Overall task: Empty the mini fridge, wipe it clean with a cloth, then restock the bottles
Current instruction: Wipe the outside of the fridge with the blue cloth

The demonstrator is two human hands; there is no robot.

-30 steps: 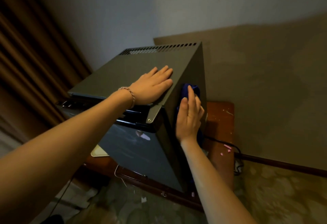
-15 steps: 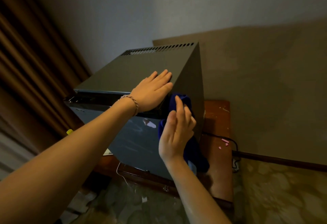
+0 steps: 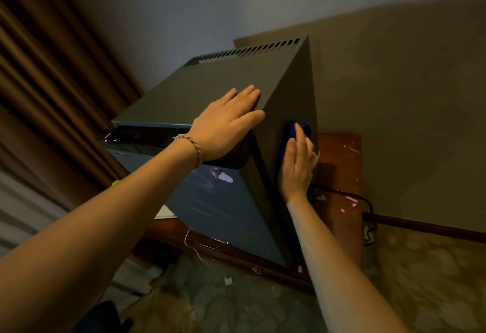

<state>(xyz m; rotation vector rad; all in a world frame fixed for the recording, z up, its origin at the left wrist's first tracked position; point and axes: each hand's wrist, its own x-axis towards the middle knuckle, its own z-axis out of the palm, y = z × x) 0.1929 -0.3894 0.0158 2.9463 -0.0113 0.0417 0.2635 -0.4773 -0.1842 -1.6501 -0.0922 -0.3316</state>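
A black mini fridge [image 3: 210,88] with a dark glass door stands on a low wooden table [image 3: 339,159]. Its door is closed. My left hand [image 3: 226,125] lies flat on the fridge's top near the front right corner, fingers straight. My right hand [image 3: 298,164] presses a blue cloth [image 3: 302,129] against the fridge's right side wall, fingers straight over the cloth. Most of the cloth is hidden under my palm; a fold shows above my fingertips and a bit below my wrist. No bottles are in view.
A black power cable [image 3: 365,201] runs across the table behind the fridge toward the wall. Small pink scraps [image 3: 351,200] lie on the table. Brown curtains [image 3: 52,83] hang on the left. The patterned floor [image 3: 263,301] lies below, a white object [image 3: 165,213] left of the fridge.
My right hand with the cloth has moved from the fridge's front right corner back onto its right side wall. My left hand has stayed on the top.
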